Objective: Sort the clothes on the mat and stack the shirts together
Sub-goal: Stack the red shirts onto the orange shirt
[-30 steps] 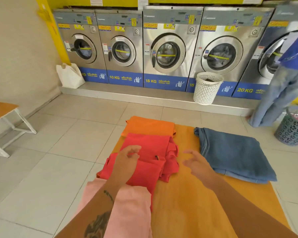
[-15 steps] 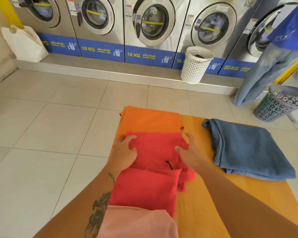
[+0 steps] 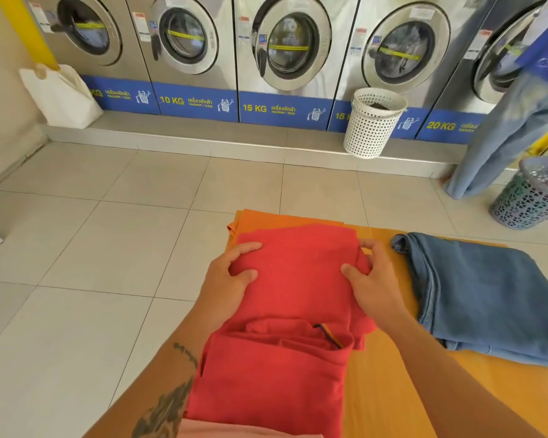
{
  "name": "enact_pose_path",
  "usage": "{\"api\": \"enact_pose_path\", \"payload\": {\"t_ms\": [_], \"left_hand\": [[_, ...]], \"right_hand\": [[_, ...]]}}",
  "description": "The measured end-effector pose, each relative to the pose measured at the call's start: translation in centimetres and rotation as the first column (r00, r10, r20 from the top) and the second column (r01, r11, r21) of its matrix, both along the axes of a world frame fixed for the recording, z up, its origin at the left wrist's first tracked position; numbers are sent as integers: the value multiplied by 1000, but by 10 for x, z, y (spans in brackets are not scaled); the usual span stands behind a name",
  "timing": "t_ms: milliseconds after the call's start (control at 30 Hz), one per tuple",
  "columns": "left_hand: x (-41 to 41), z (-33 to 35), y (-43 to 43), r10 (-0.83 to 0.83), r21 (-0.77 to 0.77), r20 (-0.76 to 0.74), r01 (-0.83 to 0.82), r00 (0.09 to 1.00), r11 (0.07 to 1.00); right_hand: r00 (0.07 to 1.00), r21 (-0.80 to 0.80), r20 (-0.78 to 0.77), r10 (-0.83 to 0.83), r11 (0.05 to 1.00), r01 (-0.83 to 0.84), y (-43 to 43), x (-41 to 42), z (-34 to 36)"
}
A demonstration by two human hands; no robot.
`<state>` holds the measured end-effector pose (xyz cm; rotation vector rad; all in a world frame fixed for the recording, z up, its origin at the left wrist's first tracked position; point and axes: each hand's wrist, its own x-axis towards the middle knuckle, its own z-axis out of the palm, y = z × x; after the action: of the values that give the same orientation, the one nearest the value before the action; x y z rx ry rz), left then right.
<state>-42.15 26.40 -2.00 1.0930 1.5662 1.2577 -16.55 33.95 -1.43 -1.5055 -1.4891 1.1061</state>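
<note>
2 hands [image 3: 231, 276] [image 3: 374, 279] gripping red shirt [image 3: 298, 273] (opposite edges)

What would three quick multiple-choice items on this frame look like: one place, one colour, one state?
1. Where do the folded jeans lie?
A. on the mat, right of the red shirt
B. in the white basket
C. on the bare tiles

2. What colour is the garment under the red shirt's far edge?
A. green
B. orange
C. black

3. What are the hands doing?
A. both gripping the red shirt's sides
B. both off the clothes
C. only the left touching cloth

Key: 1 A, they rest on the orange mat. 2 B, the orange shirt peeks out behind the red shirt. 3 A, left hand and right hand pinch opposite edges.
</note>
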Motion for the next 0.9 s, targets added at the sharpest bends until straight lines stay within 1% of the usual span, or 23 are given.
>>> {"api": "enact_pose_path", "payload": {"t_ms": [67,100,167,233,267,300,333,367,400,533,667,733,800,900], "left_hand": [[-6,5,19,40,57,39,-43,998,997],[-10,6,31,60,76,27,-62,998,995],[-15,7,55,114,103,-68,-106,991,989],[-21,-3,75,145,107,-253,-122,957,987],[-24,-12,83,107,62,-383,-90,917,994],[-26,-24,87,25,-23,-518,-43,855,999],[-27,-36,88,-60,-109,-621,-10,782,994],[-28,-48,88,-112,-158,-682,4,723,987],[-29,-57,86,-129,-169,-715,9,687,986],[-35,-71,83,-101,-110,-773,25,626,994],[-34,-64,80,-143,-160,-799,22,585,987],[-34,-58,73,-129,-139,-772,33,623,990],[-34,-53,59,-93,-82,-713,49,695,995],[-36,-49,28,-45,-2,-627,56,778,998]], "right_hand": [[1000,9,-23,1,1000,-1,28,-8,10],[1000,3,-20,-3,1000,3,42,-13,13],[1000,-28,18,-12,1000,13,66,-23,15],[995,-86,96,1,996,8,81,-29,9],[988,-125,152,36,992,-16,84,-31,4],[972,-158,218,85,986,-51,82,-32,-3],[950,-180,285,129,980,-80,78,-32,-11],[929,-183,338,152,979,-93,73,-32,-20],[916,-172,374,148,981,-88,69,-31,-28],[877,-84,471,91,995,-58,65,-26,-46],[855,-91,502,127,991,-94,61,-24,-45],[851,-116,503,151,987,-107,58,-23,-41],[856,-141,488,172,983,-117,51,-19,-39],[890,-164,416,189,978,-131,27,-10,-38]]}}
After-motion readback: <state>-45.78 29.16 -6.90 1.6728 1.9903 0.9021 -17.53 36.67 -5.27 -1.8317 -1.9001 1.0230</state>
